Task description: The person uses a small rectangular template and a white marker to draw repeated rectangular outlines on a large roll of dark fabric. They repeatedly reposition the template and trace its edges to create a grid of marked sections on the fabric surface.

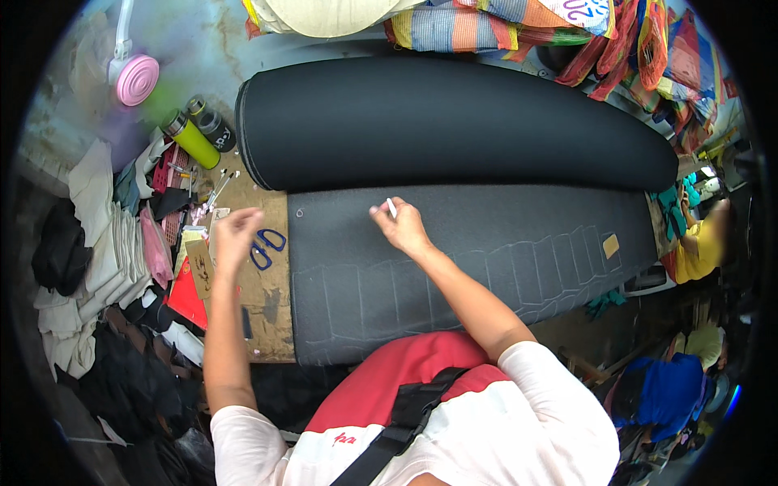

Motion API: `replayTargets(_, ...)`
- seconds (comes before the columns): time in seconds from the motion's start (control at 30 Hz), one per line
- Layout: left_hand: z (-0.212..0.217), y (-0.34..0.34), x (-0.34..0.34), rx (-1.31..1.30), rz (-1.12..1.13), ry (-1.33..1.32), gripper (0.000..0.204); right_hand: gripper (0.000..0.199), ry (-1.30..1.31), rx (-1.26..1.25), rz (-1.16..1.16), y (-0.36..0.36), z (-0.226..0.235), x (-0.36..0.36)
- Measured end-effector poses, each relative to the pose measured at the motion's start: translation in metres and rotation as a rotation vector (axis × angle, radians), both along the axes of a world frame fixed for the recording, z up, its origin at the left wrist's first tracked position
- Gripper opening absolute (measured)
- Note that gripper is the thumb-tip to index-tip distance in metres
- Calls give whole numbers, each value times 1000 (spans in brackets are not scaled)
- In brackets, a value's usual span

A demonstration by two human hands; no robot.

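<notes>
Grey fabric (348, 243); right hand (405, 232) holds 1 white stick (391, 207).

Motion smears the left hand (237, 233), so whether its fingers hold anything cannot be told; it also covers the blades of the blue-handled scissors (258, 245). The right hand (403, 228) hides the lower end of a white marking stick (392, 208). The red-and-white shirt (425, 352) blocks part of the grey fabric's (486, 215) near edge, while the black roll (454, 121) conceals its far one. The upper picture edge crops a cream disc (332, 14) and striped woven bags (454, 28).
</notes>
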State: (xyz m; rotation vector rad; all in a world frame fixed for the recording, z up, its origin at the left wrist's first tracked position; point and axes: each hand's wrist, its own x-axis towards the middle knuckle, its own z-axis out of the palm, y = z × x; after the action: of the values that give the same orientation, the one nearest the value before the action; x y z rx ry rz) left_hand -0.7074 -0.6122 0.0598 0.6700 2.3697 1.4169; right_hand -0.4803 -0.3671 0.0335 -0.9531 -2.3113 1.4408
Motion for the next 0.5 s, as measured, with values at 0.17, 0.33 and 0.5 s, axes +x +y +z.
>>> replayTargets(0.17, 57, 73, 123, 339, -242, -249, 28, 36, 76, -153, 253, -25, 93, 22)
replayTargets(0.33, 87, 101, 175, 529, -306, -153, 16, 29, 118, -121, 353, -30, 130, 43)
replayTargets(0.5, 99, 112, 209, 684, -272, -274, 17, 29, 285, -197, 350, -18, 142, 75)
